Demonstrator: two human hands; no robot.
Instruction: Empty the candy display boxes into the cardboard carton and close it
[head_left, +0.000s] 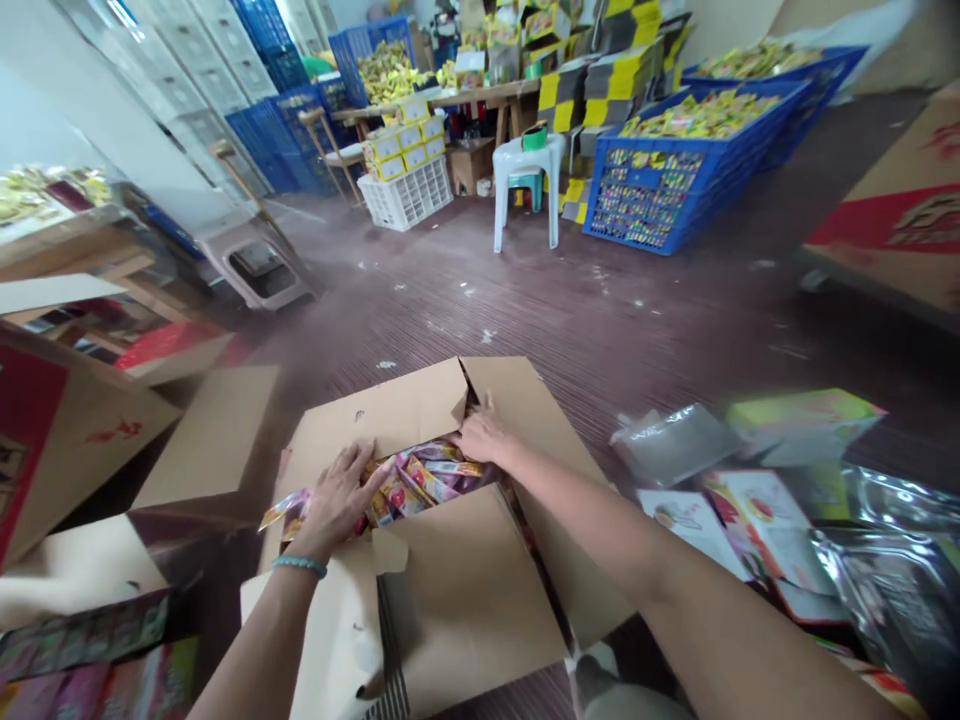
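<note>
In front of me is a cardboard box (465,590) with its flaps partly folded inward. Small purple and orange packets (420,480) fill the gap between the flaps. My left hand (341,500) lies with fingers spread over the packets and the left side of the box. A packet (279,508) sticks out beside that hand at the box's left edge. At the far right corner of the opening, my right hand (484,435) touches the flaps; its lower fingers are partly hidden in the gap, so I cannot tell whether they grip anything.
Printed boxes (757,520) and shiny plastic trays (892,580) lie at the right. Another open carton (210,440) stands at the left. Farther off are a white stool (527,165), a blue crate (637,200) of small packets, and a white crate (409,198) under stacked yellow boxes.
</note>
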